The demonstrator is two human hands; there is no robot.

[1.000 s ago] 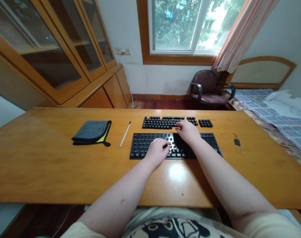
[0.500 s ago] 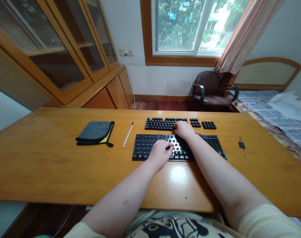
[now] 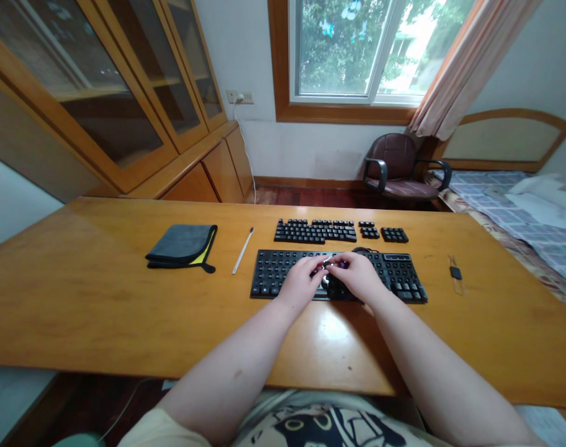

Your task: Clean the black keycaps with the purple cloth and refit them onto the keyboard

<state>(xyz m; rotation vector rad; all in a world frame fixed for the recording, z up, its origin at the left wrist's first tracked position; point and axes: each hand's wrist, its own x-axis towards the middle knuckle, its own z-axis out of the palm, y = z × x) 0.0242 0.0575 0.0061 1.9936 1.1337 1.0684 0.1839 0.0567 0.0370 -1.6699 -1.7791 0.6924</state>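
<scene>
The black keyboard (image 3: 278,279) lies flat on the wooden desk, its key positions bare of caps over much of the board. Above its middle, my left hand (image 3: 304,278) and my right hand (image 3: 357,276) meet fingertip to fingertip. Pinched between them is a small black keycap (image 3: 326,264), partly covered by the fingers. Just behind the keyboard, loose black keycaps (image 3: 301,233) stand in rows laid out like a keyboard. Smaller groups of keycaps (image 3: 395,234) sit to their right.
Left of the keyboard lie a thin white brush (image 3: 242,251) and a folded grey cloth (image 3: 183,243) with black edging. A wire keycap puller (image 3: 455,273) rests at the right. The keyboard's cable (image 3: 364,249) curls behind it. A chair (image 3: 397,164) stands beyond the desk (image 3: 101,310).
My right hand has drawn back from the loose keycap rows to the keyboard, bringing a keycap to my left fingertips. A gap now shows in the front row of loose caps.
</scene>
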